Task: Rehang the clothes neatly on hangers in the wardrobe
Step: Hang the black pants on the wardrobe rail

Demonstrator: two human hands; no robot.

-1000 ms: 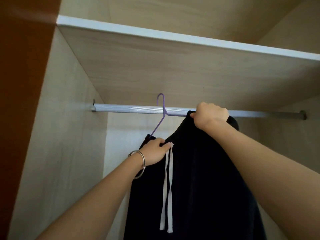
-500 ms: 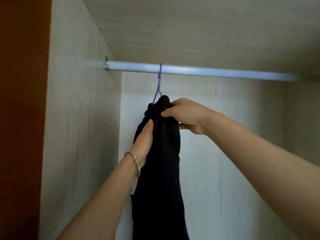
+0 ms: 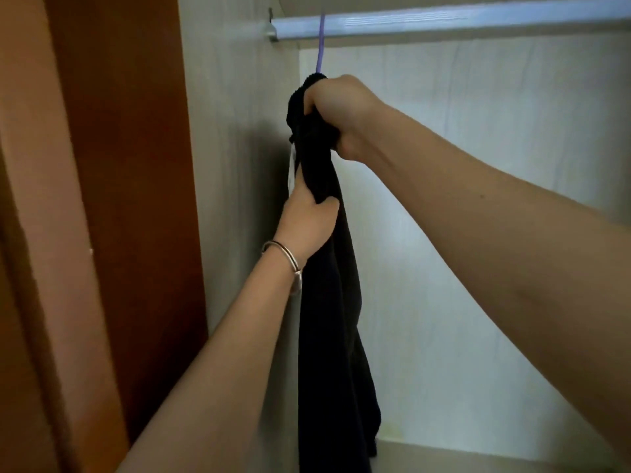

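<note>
A black garment (image 3: 333, 329) hangs from a purple hanger (image 3: 321, 42) hooked over the silver wardrobe rail (image 3: 444, 20), close to the rail's left end. My right hand (image 3: 336, 110) grips the bunched top of the garment just under the hook. Lower down, my left hand (image 3: 307, 220), with a metal bangle on its wrist, grips the cloth's left edge. A strip of white drawstring (image 3: 291, 172) shows beside the fabric. The hanger's shoulders are hidden inside the cloth.
The wardrobe's pale left wall (image 3: 235, 199) stands right beside the garment. A brown door panel (image 3: 119, 199) fills the left of the view. To the right of the garment lies the pale back wall (image 3: 461, 131), and a floor ledge (image 3: 478, 455) runs below.
The garment has swung edge-on and shifted left along the rail. My right hand dropped from the rail to clutch the garment's top; my left hand slid lower down the cloth.
</note>
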